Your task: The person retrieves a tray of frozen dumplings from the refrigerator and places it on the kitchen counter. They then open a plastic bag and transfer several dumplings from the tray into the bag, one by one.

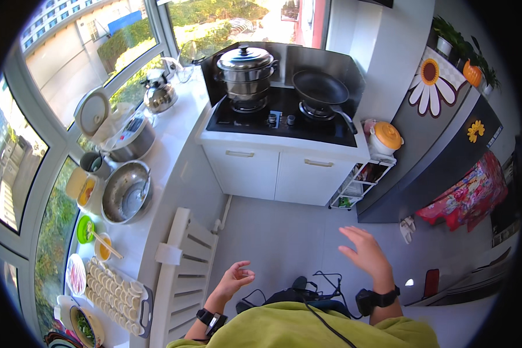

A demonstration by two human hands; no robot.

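Observation:
Both my hands hang in the air above the grey floor, holding nothing. My left hand (pixel 236 278) has its fingers loosely curled and parted, to the right of a white radiator (pixel 191 278). Farther right, my right hand (pixel 365 252) is spread with the thumb apart. Ahead is a black gas stove (pixel 282 119). A stacked steel steamer pot (pixel 245 71) with its lid on stands on the left burner. On the right burner sits a black frying pan (pixel 321 89), tilted, its handle towards the front right.
Along the left counter stand a steel kettle (pixel 160 96), an open rice cooker (pixel 132 137), a steel bowl (pixel 126 191), a green bowl (pixel 85 229) and a board of round dough pieces (pixel 113 291). At right are a wire rack (pixel 361 180) and a dark refrigerator (pixel 422 143). Black cables (pixel 330 278) hang near my legs.

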